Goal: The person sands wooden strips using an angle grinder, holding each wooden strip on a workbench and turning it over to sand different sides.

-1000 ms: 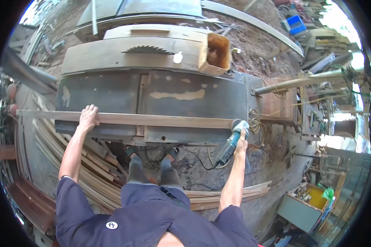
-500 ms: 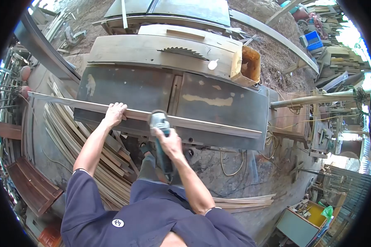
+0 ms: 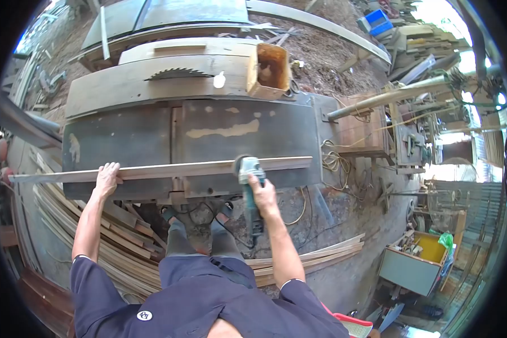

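Note:
A long, thin wooden strip (image 3: 191,169) lies lengthwise across a dark metal machine table (image 3: 129,132), its left end reaching past the table edge. My left hand (image 3: 107,179) is closed over the strip near the table's left side. In my right hand (image 3: 264,197) is an angle grinder (image 3: 249,186), gripped around its body. The grinder's head touches or hovers just over the strip toward its right end; I cannot tell which. Its rear part points down toward my legs.
Behind the table, a wooden board bears a toothed saw blade (image 3: 177,74), a small white bottle (image 3: 219,80) and an open yellowish container (image 3: 269,70). Wood strips (image 3: 90,236) lie on the floor at left. Coiled cord (image 3: 335,160) hangs at right, near a grey box (image 3: 408,267).
The grinder in my right hand has moved right along the wooden strip. My left hand stays on the strip's left part. The whole view has shifted and turned.

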A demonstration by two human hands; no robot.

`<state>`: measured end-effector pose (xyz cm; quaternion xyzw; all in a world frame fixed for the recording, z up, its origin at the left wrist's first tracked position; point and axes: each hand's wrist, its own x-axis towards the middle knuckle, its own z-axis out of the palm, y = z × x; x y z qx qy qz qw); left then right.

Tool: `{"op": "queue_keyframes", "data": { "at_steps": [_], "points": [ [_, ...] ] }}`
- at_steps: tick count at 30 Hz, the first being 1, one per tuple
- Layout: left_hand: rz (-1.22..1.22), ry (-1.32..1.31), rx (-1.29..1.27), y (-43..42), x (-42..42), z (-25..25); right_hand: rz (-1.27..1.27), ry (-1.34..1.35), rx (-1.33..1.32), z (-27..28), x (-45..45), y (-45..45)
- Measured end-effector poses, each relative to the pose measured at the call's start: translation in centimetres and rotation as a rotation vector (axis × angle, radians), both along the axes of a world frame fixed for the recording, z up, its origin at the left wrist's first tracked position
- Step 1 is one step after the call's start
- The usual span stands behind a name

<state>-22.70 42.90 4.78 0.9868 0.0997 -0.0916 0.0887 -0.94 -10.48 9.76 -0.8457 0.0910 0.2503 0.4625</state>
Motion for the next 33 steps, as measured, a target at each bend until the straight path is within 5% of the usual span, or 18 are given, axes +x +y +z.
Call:
{"op": "queue_keyframes", "data": {
  "at_steps": [7,11,17,19,26,33],
  "points": [
    [0.008,0.037,0.039,-0.1,0.0,-0.3,-0.535,0.072,0.278,1.9,10.4,-16.2],
    [0.023,-0.006,0.068,-0.4,-0.1,-0.4,-0.607,-0.002,0.352,2.6,11.3,-19.3],
    [0.025,-0.201,0.200,-2.7,-1.8,0.1,-0.372,0.101,0.441,6.6,2.5,-9.4],
    [0.028,-0.265,0.174,-3.0,-2.1,0.0,-0.255,-0.037,0.350,4.8,-1.1,-3.9],
    [0.004,-0.270,0.109,-2.3,-2.2,-0.3,0.389,0.206,0.080,7.8,-9.5,17.3],
    [-0.026,-0.258,0.101,-2.1,-2.4,-0.8,0.381,0.234,0.101,7.5,-9.0,17.0]
  ]
}}
